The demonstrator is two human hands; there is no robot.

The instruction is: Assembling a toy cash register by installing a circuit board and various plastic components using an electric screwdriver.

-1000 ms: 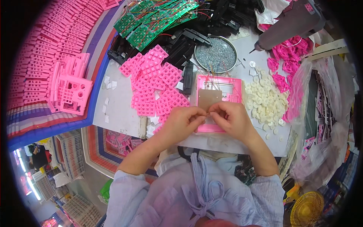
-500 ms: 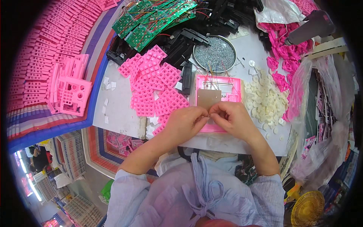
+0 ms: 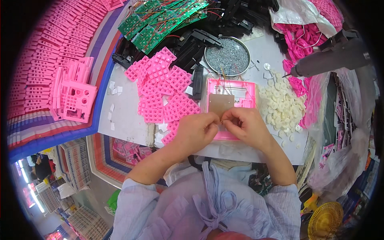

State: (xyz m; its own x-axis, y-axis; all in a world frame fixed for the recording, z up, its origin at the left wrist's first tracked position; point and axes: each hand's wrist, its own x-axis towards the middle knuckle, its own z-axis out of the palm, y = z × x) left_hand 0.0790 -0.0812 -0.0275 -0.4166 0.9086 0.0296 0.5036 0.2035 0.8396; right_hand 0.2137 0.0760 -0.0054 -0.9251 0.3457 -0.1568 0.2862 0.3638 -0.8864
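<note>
A pink plastic casing (image 3: pixel 251 90) lies before me, with a flat brown board (image 3: pixel 221 102) and several thin wires in its frame. Over its near edge my left hand (image 3: pixel 197 130) and my right hand (image 3: pixel 247 124) meet, fingertips almost touching. Both are closed in a pinch at the board's lower edge. Whatever they pinch is too small to make out. To the right of the casing spreads a heap of cream-coloured round discs (image 3: pixel 282 104). Pink keypads (image 3: pixel 160 92) are piled on the left.
A round metal dish of screws (image 3: pixel 227 56) stands behind the casing. Green circuit boards (image 3: pixel 160 24) and black plastic parts (image 3: pixel 192 46) lie farther back. A dark power screwdriver (image 3: pixel 332 60) hangs at the right, over pink parts. Stacked pink casings (image 3: pixel 80 100) fill a striped bin on the left.
The power screwdriver has swung downward, toward the near side, with its bit now above the discs' far edge. My hands have barely moved.
</note>
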